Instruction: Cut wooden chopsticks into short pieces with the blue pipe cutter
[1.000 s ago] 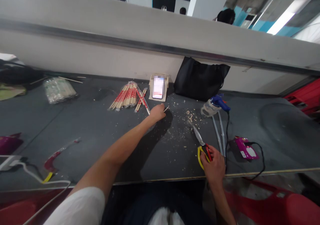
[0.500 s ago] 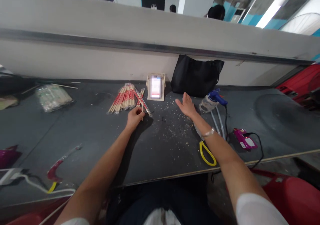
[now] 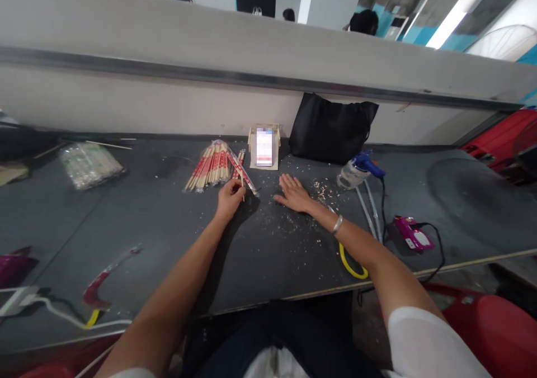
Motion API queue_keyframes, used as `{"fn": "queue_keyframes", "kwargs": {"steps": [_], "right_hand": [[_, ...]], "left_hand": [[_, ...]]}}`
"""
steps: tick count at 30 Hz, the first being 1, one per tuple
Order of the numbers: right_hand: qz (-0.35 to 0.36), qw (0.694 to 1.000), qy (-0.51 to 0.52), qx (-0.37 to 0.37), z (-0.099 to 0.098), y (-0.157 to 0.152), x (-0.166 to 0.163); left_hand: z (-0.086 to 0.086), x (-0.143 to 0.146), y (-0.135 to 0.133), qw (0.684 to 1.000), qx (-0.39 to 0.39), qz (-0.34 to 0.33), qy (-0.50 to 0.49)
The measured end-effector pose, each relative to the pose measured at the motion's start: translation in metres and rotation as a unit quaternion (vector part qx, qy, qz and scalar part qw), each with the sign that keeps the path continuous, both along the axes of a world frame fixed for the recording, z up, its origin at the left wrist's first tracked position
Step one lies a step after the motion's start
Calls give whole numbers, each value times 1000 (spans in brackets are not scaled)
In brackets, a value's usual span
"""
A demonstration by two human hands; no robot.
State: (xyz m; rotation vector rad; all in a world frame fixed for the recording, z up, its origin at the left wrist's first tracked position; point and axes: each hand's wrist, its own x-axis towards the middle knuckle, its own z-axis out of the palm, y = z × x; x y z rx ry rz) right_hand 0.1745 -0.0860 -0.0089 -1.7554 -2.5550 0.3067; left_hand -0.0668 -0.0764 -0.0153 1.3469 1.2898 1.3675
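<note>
My left hand (image 3: pixel 229 200) pinches a short, pale wooden stick (image 3: pixel 243 181) upright between thumb and fingertips. Just behind it lies a bundle of chopsticks (image 3: pixel 211 168) with red paper bands in clear plastic, and a narrow red-and-white wrapper (image 3: pixel 247 178) slants beside the stick. Palm down, my right hand (image 3: pixel 294 194) rests on the dark tabletop (image 3: pixel 260 266) with fingers stretched out and holds nothing. Pale wood crumbs (image 3: pixel 322 191) are scattered to the right of its fingers.
A phone (image 3: pixel 264 147) leans on a cardboard stand at the back, beside a black bag (image 3: pixel 331 126). On the right are a blue glue gun (image 3: pixel 367 164), a yellow-handled tool (image 3: pixel 350 263) and a purple box (image 3: pixel 412 234). A plastic-wrapped pack (image 3: pixel 90 164) lies left.
My right hand has come down onto the tabletop, moving left and toward me from near the black bag. My left hand keeps its pinch on the stick, nearly in place.
</note>
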Motion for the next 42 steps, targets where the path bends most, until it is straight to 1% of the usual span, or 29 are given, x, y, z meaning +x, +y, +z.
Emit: {"fn": "queue_keyframes", "kwargs": {"steps": [2, 3, 4, 5, 7, 9, 10, 11, 13, 15, 17, 20, 23, 25, 26, 27, 28, 29, 31, 33, 34, 35, 36, 38, 40, 42], "right_hand": [[47, 999, 9, -14, 0, -20, 3], [51, 999, 13, -16, 3, -27, 7], [36, 999, 15, -9, 7, -30, 13], [4, 1000, 16, 6, 12, -30, 21], [-97, 995, 9, 25, 23, -22, 39], [-219, 976, 1, 2, 32, -9, 55], [-268, 963, -3, -19, 34, -2, 59], [-303, 952, -6, -34, 35, 3, 61], [-333, 942, -16, -49, 32, 10, 59], [-317, 947, -26, -40, 27, 12, 49], [-273, 961, -28, -30, 20, 11, 36], [-184, 983, -8, -17, 8, -2, 12], [-81, 996, 24, -6, -1, -23, -6], [-14, 999, 50, -13, -2, -35, -8], [2, 998, 61, -13, 0, -36, -5], [1, 998, 67, -8, 3, -35, 1], [-18, 997, 69, 4, 8, -29, 9], [-49, 996, 68, 24, 13, -21, 19], [-139, 987, 56, 51, 22, 0, 39], [-231, 972, 40, 17, 26, 20, 51], [-256, 966, 35, -2, 27, 27, 53], [-266, 963, 31, -17, 26, 32, 50], [-260, 965, 26, -26, 23, 32, 44], [-212, 977, 12, -25, 16, 24, 24], [-132, 991, 3, -14, 8, 5, 0], [-52, 998, 18, -15, 1, -19, -20]], "left_hand": [[0, 0, 0, 1000, 0, 4, 0], [0, 0, 0, 1000, 1, 5, 2], [0, 0, -1, 1000, 3, 6, 3], [1, 0, -1, 1000, 6, 8, 5], [2, 0, -1, 1000, 10, 10, 11], [3, 1, -2, 1000, 9, 10, 15], [4, 1, -2, 1000, 7, 9, 15], [4, 0, -2, 1000, 4, 7, 15], [3, 0, -1, 1000, -3, 3, 13], [1, -1, 0, 1000, -8, -2, 15], [-1, -1, 1, 1000, -7, -11, 21], [-3, -1, 2, 999, -5, -17, 28], [-2, -1, 1, 1000, -9, -18, 14], [-2, -1, 0, 1000, -8, -19, -1], [-1, -1, 0, 1000, -7, -16, -9], [-1, 0, 0, 1000, -7, -12, -17], [-1, 0, 0, 1000, -8, -6, -23], [-1, 1, 0, 1000, -9, -2, -29], [-1, 1, 0, 999, -12, 0, -36], [-1, 1, 0, 999, -14, -2, -37], [-1, 1, 0, 999, -15, -1, -36], [-1, 1, 0, 999, -14, 0, -33], [0, 1, 0, 999, -13, 2, -31], [0, 1, -1, 1000, -12, 3, -26], [1, 1, -1, 1000, -13, 1, -25], [1, 1, -2, 999, -15, 5, -30]]}}
